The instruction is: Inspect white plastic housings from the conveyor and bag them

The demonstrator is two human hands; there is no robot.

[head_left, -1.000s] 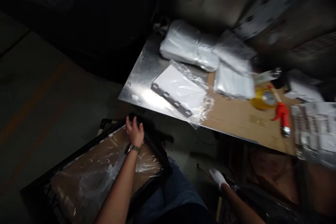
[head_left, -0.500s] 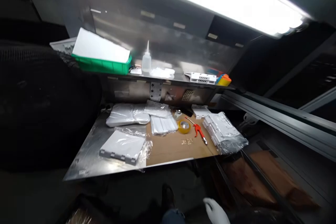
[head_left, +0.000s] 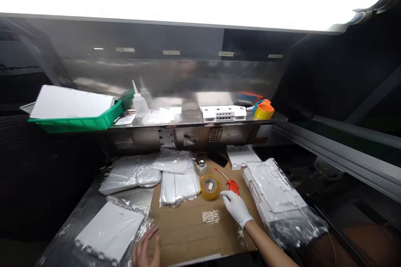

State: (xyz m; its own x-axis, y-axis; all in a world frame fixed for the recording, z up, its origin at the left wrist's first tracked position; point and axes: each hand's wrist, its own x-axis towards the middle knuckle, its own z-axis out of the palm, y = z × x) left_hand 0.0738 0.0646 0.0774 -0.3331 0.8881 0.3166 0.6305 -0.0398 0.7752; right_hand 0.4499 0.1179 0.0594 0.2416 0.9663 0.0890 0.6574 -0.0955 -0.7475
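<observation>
My right hand (head_left: 236, 207), in a white glove, lies over the handle of a red air blow gun (head_left: 232, 187) with its fingers curled; the handle is hidden under it. The gun's thin nozzle points to the back left. Close to the fingertips is a roll of yellowish clear tape (head_left: 204, 193), lying flat. My left hand (head_left: 146, 251) is bare and low at the front edge, fingers apart, holding nothing that I can see. Beside it on the left lies a white panel (head_left: 109, 227) in clear plastic wrap.
Stacks of clear plastic bags (head_left: 180, 185), a small metal-topped bottle (head_left: 201, 167) and a black phone (head_left: 217, 159) lie towards the back. Wrapped white panels (head_left: 275, 192) are piled at the right. The shelf carries a green bin (head_left: 78, 123), a squeeze bottle (head_left: 140, 105) and tape rolls (head_left: 264, 110).
The view has levelled and come closer to the bench. My gloved right hand has gone from low beside the bench up to the air blow gun. My left hand has come into view.
</observation>
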